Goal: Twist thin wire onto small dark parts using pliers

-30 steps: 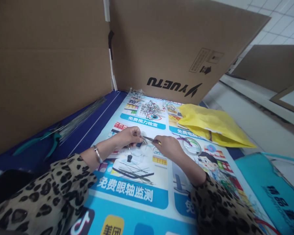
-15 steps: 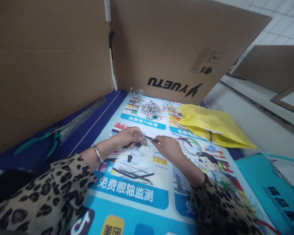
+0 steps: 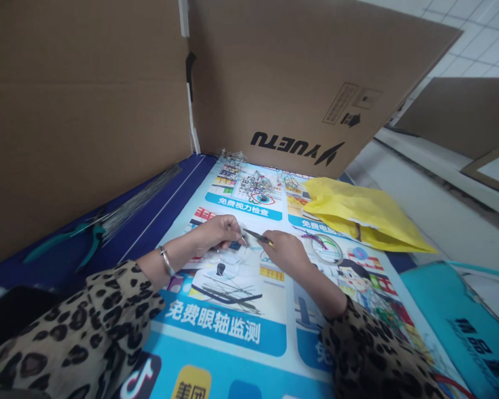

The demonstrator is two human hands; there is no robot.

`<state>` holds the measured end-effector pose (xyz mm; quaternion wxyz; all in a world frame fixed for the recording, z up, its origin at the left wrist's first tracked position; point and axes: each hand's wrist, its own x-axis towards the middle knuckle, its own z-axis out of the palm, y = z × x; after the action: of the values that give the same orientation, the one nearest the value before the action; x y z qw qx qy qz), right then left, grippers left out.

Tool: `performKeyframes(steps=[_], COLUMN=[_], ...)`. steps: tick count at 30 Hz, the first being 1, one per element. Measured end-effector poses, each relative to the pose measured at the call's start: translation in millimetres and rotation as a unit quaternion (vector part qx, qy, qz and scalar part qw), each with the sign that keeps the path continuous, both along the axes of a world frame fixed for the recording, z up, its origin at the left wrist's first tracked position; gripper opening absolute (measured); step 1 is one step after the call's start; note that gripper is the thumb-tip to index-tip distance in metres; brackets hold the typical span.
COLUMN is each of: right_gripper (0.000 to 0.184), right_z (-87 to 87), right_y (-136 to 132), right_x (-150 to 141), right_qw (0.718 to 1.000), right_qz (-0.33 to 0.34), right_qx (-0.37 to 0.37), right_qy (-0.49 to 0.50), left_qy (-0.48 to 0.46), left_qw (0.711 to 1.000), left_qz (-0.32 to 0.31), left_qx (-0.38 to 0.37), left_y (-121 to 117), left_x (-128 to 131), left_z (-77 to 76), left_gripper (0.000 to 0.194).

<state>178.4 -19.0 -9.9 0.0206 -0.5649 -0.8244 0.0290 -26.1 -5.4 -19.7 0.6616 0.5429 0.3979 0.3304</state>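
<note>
My left hand [image 3: 221,233] is closed in a pinch on a thin bent wire [image 3: 244,240], part of which is hidden by the fingers. Fine curved strands hang just below it. My right hand [image 3: 286,254] is wrapped round a slim pointed metal tool [image 3: 258,236] with a gold-coloured part near the grip. Its exact kind is not clear. The tool's tip points left, close to my left fingertips. Under the hands, several dark thin strips [image 3: 233,295] and a small black piece [image 3: 220,269] lie on the printed sheet [image 3: 270,307].
Teal-handled pliers [image 3: 92,244] and a bundle of thin wires [image 3: 139,202] lie at left. Tangled wire pieces [image 3: 255,184] sit at the back. A round clear dish [image 3: 338,252], a yellow bag [image 3: 366,213] and a teal packet [image 3: 453,316] are at right. Cardboard walls [image 3: 291,72] stand behind.
The tool's tip has shifted very slightly away from my left fingertips. Both hands keep their grips, and the objects around them have not moved.
</note>
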Motion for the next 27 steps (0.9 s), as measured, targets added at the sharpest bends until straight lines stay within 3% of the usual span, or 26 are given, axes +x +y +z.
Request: performKeyframes(steps=[11, 27], right_gripper=[0.03, 0.034], right_z=[9.6, 8.8], right_y=[-2.2, 0.7], right_x=[-3.1, -0.2], right_qw=[0.998, 0.997], right_qz=[-0.022, -0.063], right_qx=[-0.04, -0.033], right_qy=[-0.037, -0.036], left_qy=[0.01, 0.044], left_qw=[1.0, 0.999], left_qz=[-0.021, -0.023], left_qx=[0.011, -0.012], left_y=[-0.9, -2.8], left_x=[-1.5, -2.6], left_z=[1.1, 8.7], left_gripper=[0.021, 0.014])
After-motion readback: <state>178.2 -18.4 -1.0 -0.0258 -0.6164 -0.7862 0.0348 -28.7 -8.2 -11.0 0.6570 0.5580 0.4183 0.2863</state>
